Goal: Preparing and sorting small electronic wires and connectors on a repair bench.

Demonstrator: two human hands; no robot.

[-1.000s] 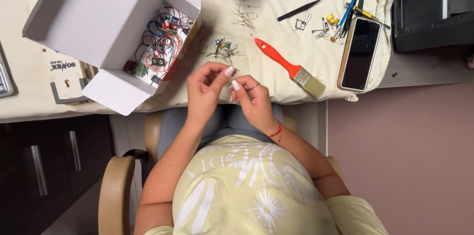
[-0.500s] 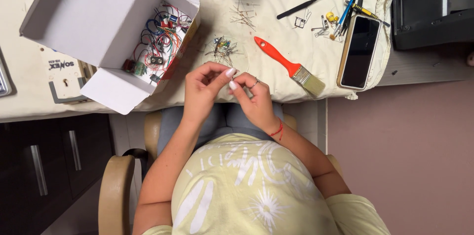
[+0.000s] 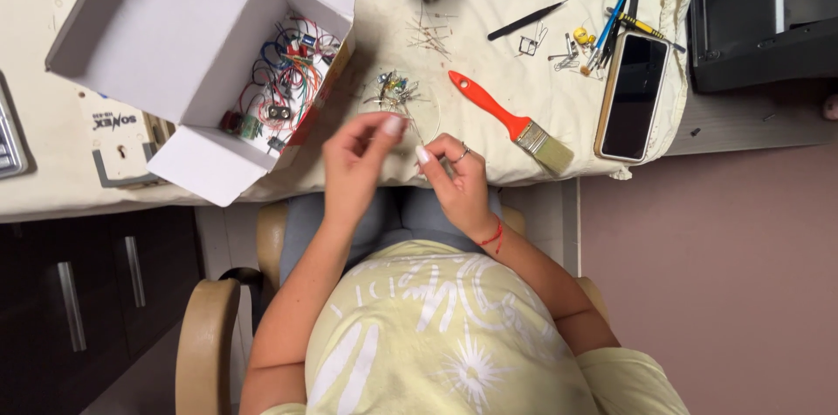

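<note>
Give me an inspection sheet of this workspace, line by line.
Surface: cream cloth over the desk, stained.
Job's things: a thin wire lead pinched between both hands; small pile of electronic components just beyond.
Clutter: open white cardboard box with coloured wires, orange-handled paintbrush, phone, black tweezers, pens.
Grippers: left hand and right hand close together at the desk edge, fingertips closed on the lead.
Cables: coloured jumper wires tangled inside the box.
Surroundings: wooden chair, dark drawers.
</note>
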